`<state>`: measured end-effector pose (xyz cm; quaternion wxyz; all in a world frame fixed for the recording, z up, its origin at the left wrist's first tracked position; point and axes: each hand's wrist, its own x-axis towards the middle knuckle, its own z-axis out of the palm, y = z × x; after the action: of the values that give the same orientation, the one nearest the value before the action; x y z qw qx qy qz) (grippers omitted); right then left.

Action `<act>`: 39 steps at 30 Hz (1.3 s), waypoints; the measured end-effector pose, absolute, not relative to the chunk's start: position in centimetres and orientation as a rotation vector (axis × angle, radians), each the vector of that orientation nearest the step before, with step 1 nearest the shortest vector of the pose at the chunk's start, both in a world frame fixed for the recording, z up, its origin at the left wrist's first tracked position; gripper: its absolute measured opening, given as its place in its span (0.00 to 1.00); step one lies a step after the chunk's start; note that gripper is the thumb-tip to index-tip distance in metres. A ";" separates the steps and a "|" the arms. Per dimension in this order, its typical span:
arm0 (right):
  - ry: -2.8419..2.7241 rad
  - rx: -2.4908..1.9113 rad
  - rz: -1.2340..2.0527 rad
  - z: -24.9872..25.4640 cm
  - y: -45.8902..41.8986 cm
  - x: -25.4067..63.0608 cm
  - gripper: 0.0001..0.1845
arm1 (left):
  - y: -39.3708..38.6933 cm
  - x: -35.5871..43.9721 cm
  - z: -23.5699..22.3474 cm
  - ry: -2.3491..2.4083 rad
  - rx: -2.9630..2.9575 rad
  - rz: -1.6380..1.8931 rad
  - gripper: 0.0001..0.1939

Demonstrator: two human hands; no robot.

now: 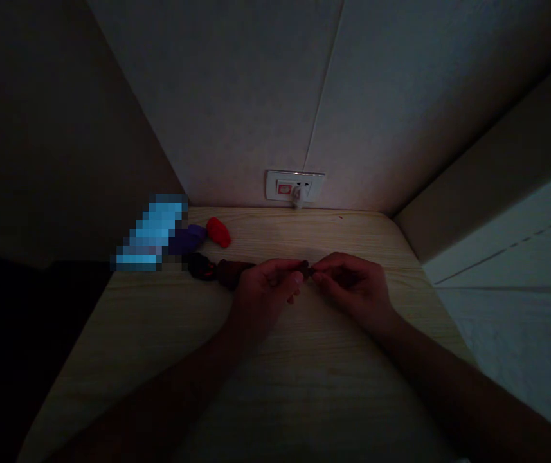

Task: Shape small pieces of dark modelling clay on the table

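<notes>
My left hand (264, 292) and my right hand (358, 289) meet above the middle of the wooden tabletop (294, 366). Between their fingertips is a small dark brown lump (305, 267), pinched from both sides; it looks like modelling clay, though dim light hides its exact shape. Just left of my left hand lies a bigger brown lump (229, 273), partly covered by that hand. A black lump (201, 267) with a bit of red touches its left end. Behind these are a red lump (218, 232) and a purple lump (189, 238), side by side.
At the left back edge a bright, pixelated screen-like object (152, 231) stands beside the purple lump. The wall behind carries a socket plate (295, 186) with a plug in it. A tiny red bit (340, 217) lies near the back edge. A pale panel (511, 225) rises on the right.
</notes>
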<state>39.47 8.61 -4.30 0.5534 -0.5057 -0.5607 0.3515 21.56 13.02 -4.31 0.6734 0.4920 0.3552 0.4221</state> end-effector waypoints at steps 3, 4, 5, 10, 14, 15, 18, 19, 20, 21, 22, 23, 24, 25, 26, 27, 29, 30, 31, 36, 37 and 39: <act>-1.338 -1.213 0.833 -4.4 8.6 39.6 0.04 | 13.2 21.5 -4.5 0.811 1.106 0.951 0.11; -1.339 -1.217 0.831 -4.5 8.7 39.7 0.04 | 13.2 21.5 -4.6 0.810 1.106 0.952 0.11; -1.335 -1.218 0.832 -4.5 8.7 39.7 0.04 | 13.2 21.5 -4.6 0.808 1.107 0.952 0.11; -1.271 -1.242 0.873 -4.3 8.8 39.7 0.07 | 13.0 21.5 -4.7 0.812 1.098 0.946 0.12; -1.260 -1.270 0.874 -4.1 8.8 39.6 0.08 | 13.0 21.5 -4.9 0.829 1.118 0.934 0.13; -1.269 -1.272 0.871 -4.1 8.8 39.7 0.08 | 13.1 21.5 -4.9 0.835 1.119 0.932 0.13; -1.297 -1.261 0.847 -4.2 8.9 39.7 0.07 | 13.1 21.5 -5.1 0.856 1.109 0.930 0.14; -1.291 -1.257 0.841 -4.2 8.9 39.7 0.07 | 13.1 21.4 -5.1 0.859 1.110 0.931 0.14; -1.277 -1.259 0.839 -4.3 8.9 39.7 0.07 | 13.1 21.4 -5.1 0.860 1.114 0.931 0.14; -1.261 -1.266 0.838 -4.3 8.9 39.7 0.08 | 13.1 21.4 -5.1 0.860 1.120 0.933 0.14; -1.248 -1.276 0.839 -4.3 8.9 39.6 0.08 | 13.1 21.5 -5.0 0.859 1.124 0.936 0.14; -1.239 -1.282 0.841 -4.4 8.9 39.6 0.09 | 13.1 21.5 -5.0 0.860 1.124 0.940 0.14; -1.238 -1.285 0.846 -4.4 8.9 39.6 0.09 | 13.1 21.5 -4.9 0.860 1.118 0.941 0.14; -1.244 -1.284 0.851 -4.4 8.9 39.6 0.09 | 13.0 21.5 -4.9 0.858 1.108 0.941 0.14; -1.250 -1.281 0.851 -4.4 8.9 39.6 0.09 | 13.0 21.5 -4.8 0.852 1.097 0.943 0.14; -1.255 -1.279 0.854 -4.5 8.9 39.6 0.09 | 13.0 21.5 -4.8 0.846 1.090 0.944 0.13; -1.262 -1.276 0.862 -4.6 8.9 39.7 0.09 | 13.0 21.5 -4.8 0.840 1.090 0.946 0.13; -1.264 -1.274 0.869 -4.6 8.9 39.7 0.10 | 13.0 21.5 -4.8 0.839 1.093 0.952 0.12; -1.265 -1.267 0.877 -4.7 8.9 39.7 0.10 | 13.0 21.6 -4.8 0.836 1.096 0.958 0.12; -1.320 -1.271 0.885 -4.5 8.8 39.8 0.08 | 13.0 21.6 -5.0 0.825 1.120 0.964 0.12; -1.338 -1.276 0.877 -4.4 8.7 39.7 0.08 | 13.1 21.6 -5.0 0.829 1.128 0.966 0.12; -1.372 -1.273 0.854 -4.2 8.7 39.7 0.07 | 13.1 21.6 -5.0 0.841 1.142 0.967 0.12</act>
<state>39.70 8.65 -4.16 0.5159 -0.5299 -0.5714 0.3557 21.58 13.09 -4.99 0.6540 0.5033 0.3706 0.4262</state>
